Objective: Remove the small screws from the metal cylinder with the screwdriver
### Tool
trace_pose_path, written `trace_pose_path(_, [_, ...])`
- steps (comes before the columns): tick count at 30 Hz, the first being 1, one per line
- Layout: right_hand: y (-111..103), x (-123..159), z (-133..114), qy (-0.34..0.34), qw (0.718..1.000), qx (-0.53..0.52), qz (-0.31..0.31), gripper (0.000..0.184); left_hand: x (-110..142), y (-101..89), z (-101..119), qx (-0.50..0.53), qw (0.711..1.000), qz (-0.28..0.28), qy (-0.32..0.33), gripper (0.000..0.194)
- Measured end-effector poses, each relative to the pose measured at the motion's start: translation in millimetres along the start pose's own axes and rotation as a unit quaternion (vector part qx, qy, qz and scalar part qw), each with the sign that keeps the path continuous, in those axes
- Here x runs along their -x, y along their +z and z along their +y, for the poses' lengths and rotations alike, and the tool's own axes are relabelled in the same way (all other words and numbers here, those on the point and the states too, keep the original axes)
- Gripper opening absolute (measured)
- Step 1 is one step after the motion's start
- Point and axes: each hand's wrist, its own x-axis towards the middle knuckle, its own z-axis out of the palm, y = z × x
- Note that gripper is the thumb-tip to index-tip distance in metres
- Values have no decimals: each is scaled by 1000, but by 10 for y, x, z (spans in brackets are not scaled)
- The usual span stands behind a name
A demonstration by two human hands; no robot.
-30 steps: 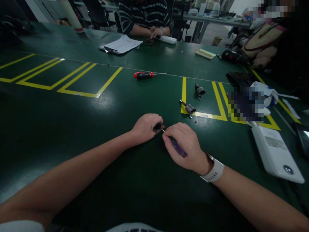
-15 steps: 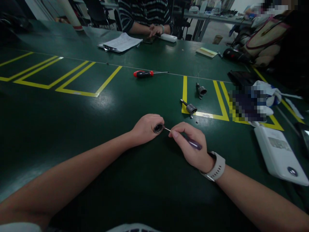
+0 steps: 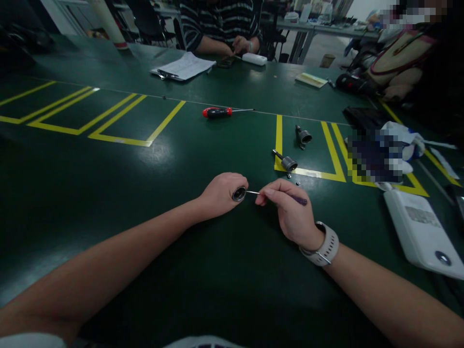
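My left hand point(image 3: 222, 195) is closed around a dark metal hole saw point(image 3: 239, 194), its round open end facing me. In my right hand point(image 3: 290, 208) is a small screwdriver point(image 3: 298, 199) with a dark purple handle, pinched near the shaft. The tip of its thin shaft meets the edge of the hole saw; the exact contact is too small to make out. Beyond my right hand lie two similar hole saws, a nearer one point(image 3: 289, 163) and a farther one point(image 3: 304, 137), each with a shank. Small metal bits point(image 3: 297, 183) lie close to the nearer one.
A red and black screwdriver point(image 3: 218, 112) lies farther up the green table point(image 3: 163, 270). Yellow tape point(image 3: 119, 140) marks boxes on it. A white power bank point(image 3: 422, 227) is at right, a clipboard with papers point(image 3: 184, 66) at the back. Across the table sits a person in a striped top point(image 3: 221, 24).
My right hand has turned, so the screwdriver lies flatter against the hole saw's edge. My left hand keeps its grip. The whole view has shifted slightly.
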Motion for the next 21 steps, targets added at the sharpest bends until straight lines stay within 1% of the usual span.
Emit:
trace_pose_path(1, [-5,8,6,0,1000,2,1,14,-2,1,-1,7,1000,-1,-4,8])
trace_pose_path(3, [-8,38,-7,-15,999,46,2,13,-5,3,0,12,1000,-3,-8,7])
trace_pose_path(6, [11,97,-67,-67,988,142,-2,13,-6,6,5,12,1000,-5,-10,6])
trace_pose_path(10, [73,158,-141,-156,956,246,-24,13,-8,13,17,-2,1000,-3,-3,8])
trace_pose_path(13, [116,175,-182,-189,932,303,-59,12,-5,13,27,-38,999,-6,6,8])
trace_pose_path(15, [126,169,-202,-178,932,308,-74,12,1,8,33,-60,998,-8,18,7])
trace_pose_path(17, [112,147,-204,-134,950,273,-65,13,11,3,37,-68,997,-12,27,7])
trace_pose_path(19, [81,109,-176,-70,978,194,-38,15,18,-3,39,-60,998,-15,28,8])
trace_pose_path(21, [48,64,-122,-13,996,91,-10,15,21,-8,40,-39,999,-12,25,8])
